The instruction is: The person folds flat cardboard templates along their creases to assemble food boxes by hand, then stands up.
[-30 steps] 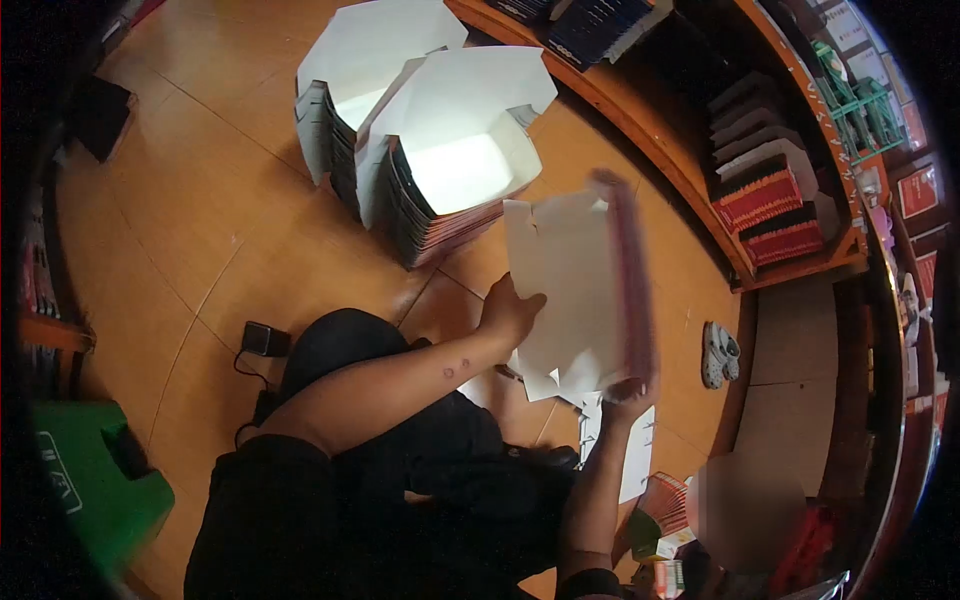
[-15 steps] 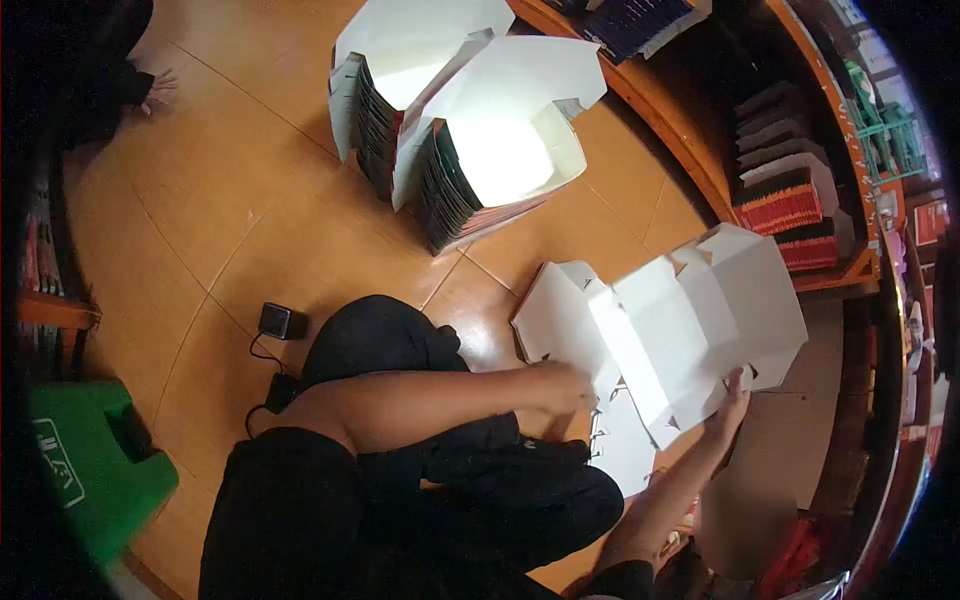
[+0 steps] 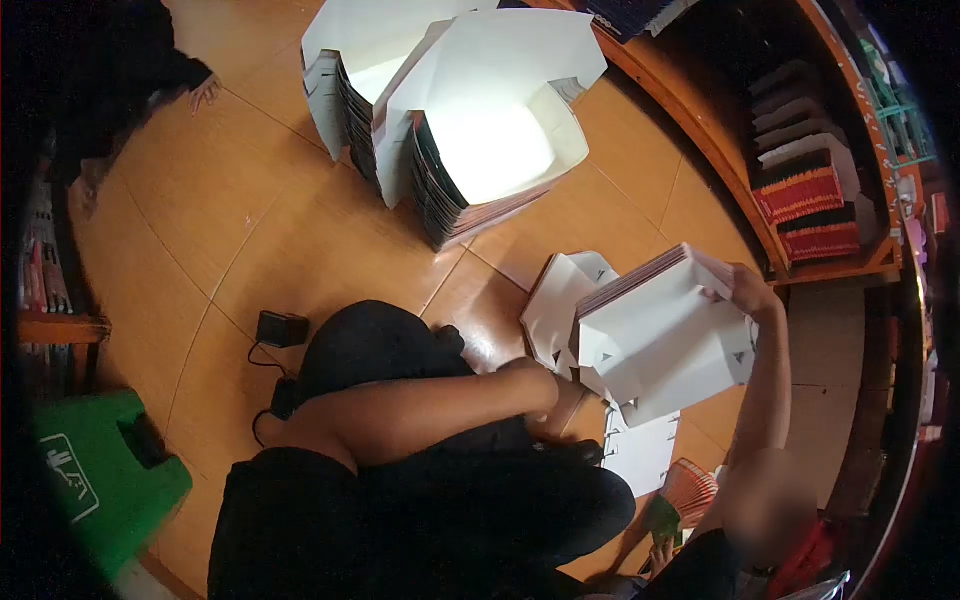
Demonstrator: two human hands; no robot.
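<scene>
My right hand (image 3: 752, 293) grips the upper right edge of a white-lined stack of nested cardboard boxes (image 3: 665, 345), which tilts so that layered dark edges show along its top. My left hand (image 3: 540, 388) hangs just beside the stack's lower left corner; its fingers are blurred and partly hidden. Behind the stack, to the left, lies another open white cardboard piece (image 3: 555, 305) with folded flaps. A flat white sheet with slots (image 3: 640, 450) lies on the floor below it.
Two tall stacks of nested boxes (image 3: 490, 150) stand on the tiled floor ahead. A small black cube (image 3: 282, 328) with a cable is by my knee. A green container (image 3: 110, 480) stands at left. Another person's hand (image 3: 205, 93) is top left; another hand (image 3: 660, 557) shows bottom right.
My right hand has moved up and right along the boxes. The white stack has tipped up, now showing its layered edges. My left hand has drawn slightly left.
</scene>
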